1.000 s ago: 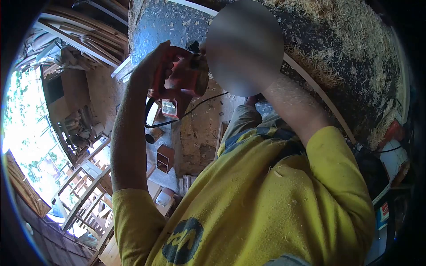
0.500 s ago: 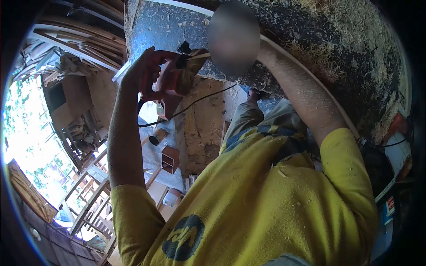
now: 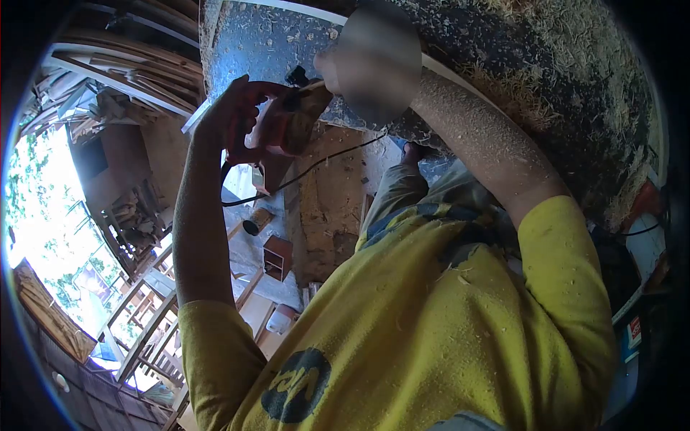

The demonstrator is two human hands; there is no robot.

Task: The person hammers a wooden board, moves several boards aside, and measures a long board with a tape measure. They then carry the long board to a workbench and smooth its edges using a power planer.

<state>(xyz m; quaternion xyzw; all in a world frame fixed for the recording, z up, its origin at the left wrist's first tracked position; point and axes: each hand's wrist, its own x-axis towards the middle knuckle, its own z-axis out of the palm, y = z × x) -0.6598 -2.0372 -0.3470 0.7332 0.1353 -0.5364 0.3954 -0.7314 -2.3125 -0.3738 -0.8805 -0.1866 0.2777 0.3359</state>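
My left hand (image 3: 233, 108) is closed around the handle of a red electric planer (image 3: 277, 128), at the upper left over the workbench edge. A black knob (image 3: 296, 75) stands out on the tool, and its dark power cord (image 3: 309, 171) loops below. My right hand (image 3: 329, 70) is at the planer's right end, close to a short pale edge there. A grey blur covers most of this hand, so its grip is hidden. Under my right forearm, a long pale wooden strip (image 3: 449, 77) crosses the dark, shaving-strewn workbench (image 3: 280, 36).
Wood shavings (image 3: 528, 100) are heaped on the bench at the right. Stacked boards (image 3: 129, 65) fill the upper left. A tin can (image 3: 256, 221), a small wooden box (image 3: 277, 257) and a white container (image 3: 282, 319) stand below. Wooden frames (image 3: 154, 316) are at lower left.
My right hand has moved left to the planer's end, and its fingertips now show beside the blur. My right forearm has shifted left too. The planer and left hand stay nearly in place.
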